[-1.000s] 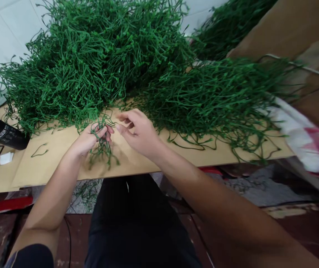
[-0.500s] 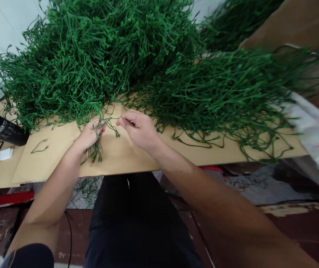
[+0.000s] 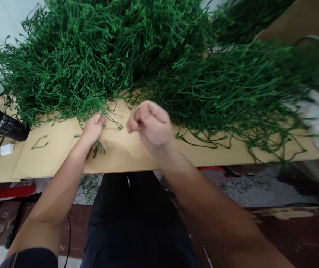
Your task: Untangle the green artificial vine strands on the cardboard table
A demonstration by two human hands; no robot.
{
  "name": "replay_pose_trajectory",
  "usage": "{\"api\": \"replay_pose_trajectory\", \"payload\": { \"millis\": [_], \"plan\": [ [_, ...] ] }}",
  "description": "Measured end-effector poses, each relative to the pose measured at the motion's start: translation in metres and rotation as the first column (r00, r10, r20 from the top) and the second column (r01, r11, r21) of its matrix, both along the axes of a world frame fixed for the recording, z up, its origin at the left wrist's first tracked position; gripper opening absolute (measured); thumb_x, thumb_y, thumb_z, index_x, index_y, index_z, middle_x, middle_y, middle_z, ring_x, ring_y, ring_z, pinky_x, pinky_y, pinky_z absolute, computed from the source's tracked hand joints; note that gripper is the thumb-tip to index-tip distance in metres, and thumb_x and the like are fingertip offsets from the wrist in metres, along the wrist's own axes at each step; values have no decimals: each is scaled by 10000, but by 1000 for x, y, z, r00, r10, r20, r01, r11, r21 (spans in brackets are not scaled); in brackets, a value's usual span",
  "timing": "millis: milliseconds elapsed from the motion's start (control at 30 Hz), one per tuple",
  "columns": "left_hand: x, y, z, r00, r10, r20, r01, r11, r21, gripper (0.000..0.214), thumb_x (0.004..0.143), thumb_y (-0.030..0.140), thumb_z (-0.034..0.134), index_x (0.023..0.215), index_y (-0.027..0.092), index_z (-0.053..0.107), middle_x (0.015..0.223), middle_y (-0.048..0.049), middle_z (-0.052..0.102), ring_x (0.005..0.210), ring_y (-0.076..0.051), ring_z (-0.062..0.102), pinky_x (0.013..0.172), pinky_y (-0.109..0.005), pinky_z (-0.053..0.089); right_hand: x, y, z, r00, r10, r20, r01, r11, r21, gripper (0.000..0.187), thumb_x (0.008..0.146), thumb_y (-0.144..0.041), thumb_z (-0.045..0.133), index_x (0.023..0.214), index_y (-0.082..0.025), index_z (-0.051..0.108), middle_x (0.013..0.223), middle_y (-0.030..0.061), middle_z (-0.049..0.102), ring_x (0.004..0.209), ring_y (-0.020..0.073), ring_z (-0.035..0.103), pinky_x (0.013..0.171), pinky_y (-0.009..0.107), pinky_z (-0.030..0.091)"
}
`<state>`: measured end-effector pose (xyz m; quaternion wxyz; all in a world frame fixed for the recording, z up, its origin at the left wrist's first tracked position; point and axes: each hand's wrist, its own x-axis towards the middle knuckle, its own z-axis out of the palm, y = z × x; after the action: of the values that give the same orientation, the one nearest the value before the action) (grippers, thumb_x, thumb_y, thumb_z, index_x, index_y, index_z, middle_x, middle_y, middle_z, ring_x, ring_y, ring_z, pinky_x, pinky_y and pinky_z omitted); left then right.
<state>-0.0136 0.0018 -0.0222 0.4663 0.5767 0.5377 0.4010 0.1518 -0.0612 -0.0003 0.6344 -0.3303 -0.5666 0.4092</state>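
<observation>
Left hand (image 3: pixel 93 128) closed around green stems (image 3: pixel 100 148), fingers blurred; right hand (image 3: pixel 156 125) blurred, fingers curled, contents indeterminate; stem pile (image 3: pixel 106 48) cropped above

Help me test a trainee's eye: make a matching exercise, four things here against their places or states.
1. Black cylindrical bottle
2. Large tangled heap of thin green stems
3. Left hand
4. Small white scrap

A. Holding a small green stem bunch
B. In front of the bottle
C. Marked with white lettering
D. Piled along the flat tan board's back

Pairs: 1-C; 2-D; 3-A; 4-B
</observation>
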Motion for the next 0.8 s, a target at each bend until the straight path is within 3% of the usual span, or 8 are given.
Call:
{"api": "replay_pose_trajectory", "payload": {
  "millis": [100, 233, 300, 367, 467, 533, 633, 800],
  "plan": [
    [-2, 1, 4, 993, 113, 19, -111, 989, -99, 357, 810, 401, 560, 576, 185, 400, 437, 76, 292, 369, -42, 257, 387, -197, 195, 18, -10, 12, 982, -148, -117, 155, 986, 55, 326, 902, -411, 408, 636, -226, 371, 539, -49, 355, 445, 84, 364, 477, 255, 350],
    [-3, -8, 8, 1000, 7, 23, -7, 1000, -30, 369, 800, 386, 585, 555, 179, 403, 452, 63, 317, 398, -42, 275, 401, -196, 210, 65, 1, 35, 873, -427, 236, 368, 894, 253, 313, 888, -388, 463, 632, -213, 510, 611, 6, 485, 618, 122, 493, 612, 296, 407],
    [-2, -11, 8, 999, -25, 38, 25, 1000, -2, 362, 806, 371, 580, 550, 175, 416, 467, 56, 326, 417, -47, 277, 415, -204, 215, 93, 11, 48, 699, -559, 446, 450, 829, 332, 239, 851, -380, 535, 688, -214, 589, 721, 43, 542, 874, 190, 537, 777, 348, 418],
    [-3, -12, 8, 996, -63, 57, 63, 998, 4, 355, 813, 353, 573, 543, 172, 430, 472, 51, 327, 427, -52, 282, 422, -212, 213, 115, 19, 60, 457, -657, 600, 593, 728, 345, 182, 824, -389, 575, 841, -220, 640, 945, 78, 566, 1148, 270, 440, 957, 419, 338],
    [-4, -10, 6, 992, -109, 70, 110, 994, 0, 348, 810, 358, 575, 543, 169, 455, 472, 47, 327, 434, -59, 291, 433, -216, 221, 118, 23, 62, 215, -690, 691, 732, 582, 354, 361, 793, -427, 607, 1074, -201, 612, 1265, 118, 442, 1289, 365, 276, 1032, 524, 217],
    [-4, -8, 6, 987, -141, 77, 142, 990, -1, 365, 798, 402, 581, 545, 171, 459, 472, 48, 313, 433, -60, 284, 432, -216, 220, 98, 25, 47, 256, -697, 670, 661, 632, 405, 382, 770, -416, 635, 1061, -170, 619, 1264, 145, 442, 1251, 380, 304, 998, 562, 242],
    [-5, -9, 8, 974, -209, 89, 210, 978, -1, 423, 764, 492, 589, 528, 174, 442, 467, 53, 268, 425, -58, 263, 414, -216, 200, 47, 33, 10, 464, -571, 677, 372, 820, 436, 272, 752, -373, 647, 908, -150, 649, 1090, 140, 546, 1122, 333, 414, 951, 546, 311],
    [-4, -12, 9, 974, -204, 100, 206, 979, -1, 458, 693, 580, 619, 539, 183, 452, 458, 59, 251, 417, -56, 248, 402, -220, 194, -17, 53, -17, 657, -192, 729, 115, 981, 155, 120, 795, -235, 559, 696, -170, 580, 810, 79, 581, 879, 216, 498, 885, 446, 365]
  ]
}}
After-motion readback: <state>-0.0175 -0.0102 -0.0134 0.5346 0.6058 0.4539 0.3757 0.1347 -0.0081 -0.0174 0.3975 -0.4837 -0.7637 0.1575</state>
